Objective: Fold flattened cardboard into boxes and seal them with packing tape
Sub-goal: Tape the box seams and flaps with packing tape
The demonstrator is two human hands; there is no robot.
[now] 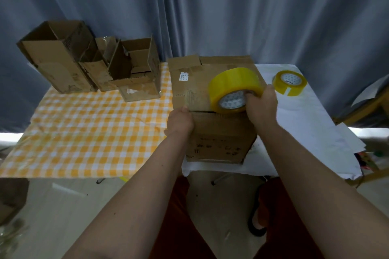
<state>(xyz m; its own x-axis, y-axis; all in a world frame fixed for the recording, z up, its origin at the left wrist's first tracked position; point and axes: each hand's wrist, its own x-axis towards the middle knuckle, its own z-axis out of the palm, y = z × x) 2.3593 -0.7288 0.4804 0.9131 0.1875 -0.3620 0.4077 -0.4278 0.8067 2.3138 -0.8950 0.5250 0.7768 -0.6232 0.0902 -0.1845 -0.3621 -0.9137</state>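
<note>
Fingers of the right hand (261,107) curl through the core of a yellow tape roll (235,90), thumb over its outer rim, gripping it firmly. That roll stands on edge on top of the cardboard box (219,132), touching the closed flaps near the box's right side. Along the top runs the flap seam (202,111), lying left to right as the person faces it. At the left end of that seam the left hand (181,121) presses down on the box, fingers bent over its near-left corner. Taping looks likely to travel along this seam; whether a strip is already stuck down cannot be told. A spare tape roll (290,83) lies beyond the box to its right. Three open boxes (88,63) stand well left of it.
</note>
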